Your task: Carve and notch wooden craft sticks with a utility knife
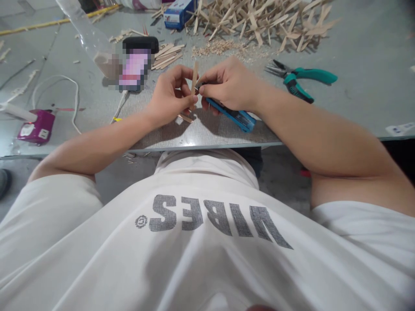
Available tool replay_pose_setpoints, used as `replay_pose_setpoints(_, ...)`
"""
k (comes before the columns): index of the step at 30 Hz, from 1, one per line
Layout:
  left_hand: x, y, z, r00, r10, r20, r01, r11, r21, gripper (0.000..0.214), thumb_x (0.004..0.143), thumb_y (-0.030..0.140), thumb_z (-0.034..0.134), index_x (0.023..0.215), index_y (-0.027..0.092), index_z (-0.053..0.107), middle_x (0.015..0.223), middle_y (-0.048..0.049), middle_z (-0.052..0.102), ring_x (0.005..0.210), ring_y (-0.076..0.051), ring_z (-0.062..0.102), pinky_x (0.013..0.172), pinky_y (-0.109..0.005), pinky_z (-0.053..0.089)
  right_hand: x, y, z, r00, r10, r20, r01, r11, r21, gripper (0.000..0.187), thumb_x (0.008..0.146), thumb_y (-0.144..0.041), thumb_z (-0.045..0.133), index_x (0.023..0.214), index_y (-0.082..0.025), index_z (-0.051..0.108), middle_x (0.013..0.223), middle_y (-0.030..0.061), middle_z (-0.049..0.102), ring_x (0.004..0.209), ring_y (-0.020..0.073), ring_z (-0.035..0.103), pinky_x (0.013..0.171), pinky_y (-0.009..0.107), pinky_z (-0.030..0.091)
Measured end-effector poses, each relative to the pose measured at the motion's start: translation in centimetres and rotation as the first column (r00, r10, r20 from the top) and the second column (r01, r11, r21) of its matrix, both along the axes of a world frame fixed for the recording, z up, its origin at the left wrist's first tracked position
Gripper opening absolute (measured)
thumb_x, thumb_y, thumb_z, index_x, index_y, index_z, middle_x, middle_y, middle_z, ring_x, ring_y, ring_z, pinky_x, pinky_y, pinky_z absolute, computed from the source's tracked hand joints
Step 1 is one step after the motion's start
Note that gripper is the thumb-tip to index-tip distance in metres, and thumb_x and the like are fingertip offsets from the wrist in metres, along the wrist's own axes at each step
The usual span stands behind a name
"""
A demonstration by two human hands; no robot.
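Observation:
Near the table's front edge, my left hand (173, 95) pinches a flat wooden stick (195, 77) that points up and away from me. My right hand (228, 84) is wrapped round a blue utility knife (231, 114). The knife's tip end meets the stick between my two hands; whether the blade is cutting into it cannot be made out. Under my left fingers, another small piece of wood (186, 118) lies on the table. Part of the knife's handle is hidden behind my right fingers.
Teal-handled pliers (298, 80) lie right of my hands. A heap of wooden sticks (253, 19) and wood shavings (215, 48) lie beyond, beside a blue box (179, 15). Leftward are a stack of sticks (167, 56), a blurred phone (134, 69), a clear bottle (94, 43) and a purple charger (37, 126).

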State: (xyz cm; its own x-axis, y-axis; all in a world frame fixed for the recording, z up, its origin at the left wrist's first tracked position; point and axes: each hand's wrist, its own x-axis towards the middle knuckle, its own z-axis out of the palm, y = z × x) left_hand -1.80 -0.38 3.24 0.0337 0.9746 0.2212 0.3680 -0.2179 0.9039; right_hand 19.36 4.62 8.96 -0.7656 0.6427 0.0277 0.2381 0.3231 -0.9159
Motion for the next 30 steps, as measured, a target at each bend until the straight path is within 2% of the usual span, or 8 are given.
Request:
replay_pose_setpoints(3,-0.1,0.1,-0.3,0.999,-0.006,-0.043,0.005,1.000,-0.014,0.053,0.080,0.054,0.092,0.122,0.038,0.063,0.077,0.0081,0.076,0.079,-0.023,0.077,0.078,-0.052,0.067,-0.1,-0.1,0.0,1.000,-0.026,0.003,0.026,1.000,-0.009,0.037,0.099,0.006,0.060,0.078,-0.020,0.074,0.062,-0.0029,0.067,0.046,0.0108,0.056,0.043,0.019,0.046)
replay_pose_setpoints(8,-0.1,0.3,-0.6,1.000,0.009,-0.017,-0.009,1.000,0.023,0.053,0.075,0.054,0.092,0.115,0.037,0.062,0.074,0.0086,0.073,0.065,-0.020,0.069,0.067,-0.048,0.066,-0.3,0.0,-0.3,0.999,-0.036,-0.007,0.036,0.999,-0.015,0.037,0.101,0.007,0.059,0.079,-0.017,0.076,0.062,-0.0027,0.067,0.046,0.0099,0.058,0.042,0.018,0.046)
replay_pose_setpoints(11,0.1,0.1,-0.3,1.000,0.001,-0.021,-0.001,1.000,0.012,0.047,0.076,0.044,0.088,0.114,0.037,0.061,0.075,0.0092,0.073,0.067,-0.019,0.070,0.069,-0.046,0.066,-0.3,0.1,-0.5,0.999,-0.037,-0.028,0.037,0.999,-0.013,0.038,0.100,0.009,0.058,0.076,-0.015,0.075,0.060,-0.0025,0.066,0.043,0.0102,0.057,0.040,0.019,0.045)
replay_pose_setpoints(16,0.6,-0.3,-0.1,0.998,0.001,0.060,-0.007,0.995,0.099,0.042,0.071,0.031,0.084,0.107,0.034,0.064,0.069,0.0080,0.067,0.056,-0.019,0.067,0.056,-0.043,0.062,-0.2,-0.1,-0.6,0.999,-0.048,-0.021,0.048,0.998,-0.028,0.039,0.101,0.005,0.066,0.073,-0.021,0.075,0.063,-0.0020,0.069,0.047,0.0106,0.060,0.043,0.019,0.048)
replay_pose_setpoints(20,0.2,-0.3,-0.8,0.990,0.091,-0.106,-0.084,0.994,0.072,0.037,0.084,0.034,0.088,0.115,0.037,0.069,0.079,0.0038,0.076,0.067,-0.023,0.075,0.064,-0.045,0.066,-0.4,-0.5,-0.4,0.997,-0.081,0.021,0.081,0.997,-0.002,0.043,0.102,0.007,0.059,0.070,-0.019,0.073,0.060,-0.0014,0.067,0.046,0.0100,0.060,0.042,0.018,0.047)
replay_pose_setpoints(24,-0.1,-0.4,-1.5,0.976,0.116,-0.186,-0.076,0.974,0.211,0.039,0.079,0.031,0.087,0.113,0.038,0.071,0.082,0.0016,0.076,0.070,-0.026,0.074,0.065,-0.047,0.062,-0.5,-0.4,-0.6,0.992,-0.105,0.064,0.104,0.994,0.024,0.038,0.099,0.001,0.065,0.067,-0.018,0.071,0.057,-0.0012,0.065,0.044,0.0093,0.058,0.042,0.018,0.044)
replay_pose_setpoints(27,0.0,-0.8,-1.5,0.951,0.135,-0.278,-0.065,0.967,0.248,0.036,0.080,0.033,0.089,0.112,0.038,0.071,0.082,0.0018,0.076,0.073,-0.025,0.072,0.071,-0.048,0.060,-0.4,-0.1,-1.0,0.990,-0.100,0.099,0.095,0.994,0.049,0.033,0.095,-0.009,0.070,0.064,-0.020,0.070,0.055,0.0002,0.066,0.044,0.0085,0.058,0.045,0.018,0.042)
replay_pose_setpoints(30,0.2,-1.1,-1.0,0.896,0.161,-0.413,-0.043,0.959,0.280,0.039,0.079,0.021,0.082,0.113,0.035,0.069,0.086,-0.0010,0.078,0.084,-0.030,0.075,0.079,-0.050,0.058,-0.4,0.1,-1.2,0.989,-0.063,0.135,0.054,0.996,0.068,0.031,0.093,-0.014,0.069,0.062,-0.022,0.070,0.055,0.0014,0.067,0.045,0.0095,0.060,0.048,0.023,0.044)
